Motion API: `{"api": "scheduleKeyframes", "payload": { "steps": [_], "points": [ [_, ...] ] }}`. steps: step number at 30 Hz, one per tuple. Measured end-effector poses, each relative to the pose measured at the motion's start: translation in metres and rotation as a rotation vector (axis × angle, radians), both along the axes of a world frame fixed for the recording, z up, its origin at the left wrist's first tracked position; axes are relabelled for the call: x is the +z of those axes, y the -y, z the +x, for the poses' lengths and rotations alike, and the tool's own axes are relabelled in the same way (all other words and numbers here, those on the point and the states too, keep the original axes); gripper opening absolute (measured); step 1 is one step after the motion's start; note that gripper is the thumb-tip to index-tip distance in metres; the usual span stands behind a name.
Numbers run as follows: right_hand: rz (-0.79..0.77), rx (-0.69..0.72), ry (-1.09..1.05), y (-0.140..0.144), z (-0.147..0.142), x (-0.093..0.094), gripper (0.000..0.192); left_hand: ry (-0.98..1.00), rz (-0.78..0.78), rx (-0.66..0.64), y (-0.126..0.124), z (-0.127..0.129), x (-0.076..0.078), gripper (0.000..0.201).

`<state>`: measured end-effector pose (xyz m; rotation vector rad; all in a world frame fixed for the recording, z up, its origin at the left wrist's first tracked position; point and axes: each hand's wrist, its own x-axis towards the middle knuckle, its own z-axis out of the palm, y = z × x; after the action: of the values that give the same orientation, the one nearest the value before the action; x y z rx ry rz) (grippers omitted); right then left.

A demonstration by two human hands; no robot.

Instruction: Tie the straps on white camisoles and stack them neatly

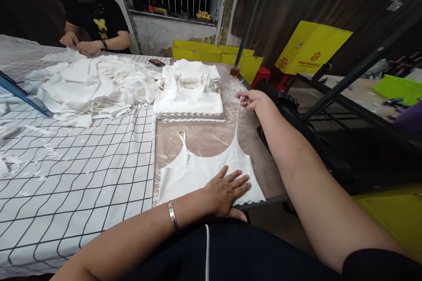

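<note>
A white camisole top (pixel 194 178) with thin straps lies flat at the table's near edge. My left hand (pixel 227 191) rests on its lower right part, palm down with the fingers spread. Up and to the right, my right hand (pixel 250 100) pinches the end of the right shoulder strap (pixel 238 120) and holds it stretched away from the top. The left strap (pixel 183 138) lies in a loop on the plastic-covered surface. Just beyond is a neat stack of similar white tops (pixel 189 99) with wavy hems.
A heap of white garments (pixel 95 83) covers the checked cloth (pixel 108 162) on the left. Across the table, a person in a black T-shirt (pixel 95 22) handles white fabric. A black bag (pixel 290 114), metal frame posts and yellow boxes (pixel 313 48) stand on the right.
</note>
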<state>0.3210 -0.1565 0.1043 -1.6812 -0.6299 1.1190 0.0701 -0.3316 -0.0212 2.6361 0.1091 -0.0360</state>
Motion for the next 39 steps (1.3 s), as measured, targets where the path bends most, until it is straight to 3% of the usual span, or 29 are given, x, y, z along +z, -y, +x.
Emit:
{"api": "scheduleKeyframes", "payload": {
  "steps": [3,5,7,9,11,13,15,18,20,23,26,29,33,35,36,39],
  "points": [
    [0.126,-0.074,0.001,0.006,-0.002,0.018,0.022,-0.002,-0.118,0.027,0.001,0.002,0.002,0.086],
    [0.296,-0.060,0.035,0.030,-0.011,0.025,0.019,0.053,-0.329,0.102,0.002,0.006,0.007,0.082],
    [0.501,0.046,0.117,0.073,-0.027,0.026,0.007,0.143,-0.735,0.247,0.003,0.012,0.016,0.076],
    [0.628,0.211,0.247,0.132,-0.046,0.019,0.013,0.220,-1.293,0.398,0.004,0.018,0.028,0.079],
    [0.580,0.420,0.413,0.195,-0.065,0.005,0.014,0.269,-1.788,0.481,0.003,0.024,0.040,0.080],
    [0.486,0.649,0.550,0.247,-0.079,-0.013,0.009,0.320,-2.052,0.532,0.001,0.027,0.051,0.061],
    [0.454,0.568,0.642,0.282,-0.085,-0.034,0.011,0.358,-2.122,0.612,0.001,0.029,0.057,0.035],
    [0.443,0.171,0.534,0.300,-0.085,-0.064,0.014,0.360,-2.116,0.671,0.003,0.030,0.063,0.020],
    [0.398,0.080,0.325,0.298,-0.082,-0.076,0.027,0.359,-2.097,0.689,0.003,0.031,0.066,0.020],
    [0.325,0.145,0.055,0.287,-0.078,-0.080,0.042,0.385,-2.048,0.742,0.000,0.033,0.071,0.017],
    [0.302,0.214,-0.086,0.273,-0.078,-0.077,0.050,0.397,-2.005,0.771,-0.007,0.036,0.076,0.018],
    [0.239,0.370,-0.132,0.259,-0.081,-0.074,0.054,0.380,-1.958,0.809,-0.018,0.040,0.082,0.020],
    [0.109,0.535,-0.061,0.244,-0.082,-0.074,0.042,0.429,-1.798,0.840,-0.044,0.043,0.082,0.020],
    [0.092,0.534,-0.031,0.235,-0.079,-0.075,0.043,0.434,-1.594,0.865,-0.059,0.039,0.075,0.020],
    [0.098,0.510,-0.019,0.230,-0.076,-0.076,0.043,0.408,-1.420,0.892,-0.066,0.035,0.069,0.020],
    [0.146,0.383,0.010,0.212,-0.067,-0.079,0.043,0.195,-0.705,0.894,-0.073,0.020,0.049,0.019]
  ]
}}
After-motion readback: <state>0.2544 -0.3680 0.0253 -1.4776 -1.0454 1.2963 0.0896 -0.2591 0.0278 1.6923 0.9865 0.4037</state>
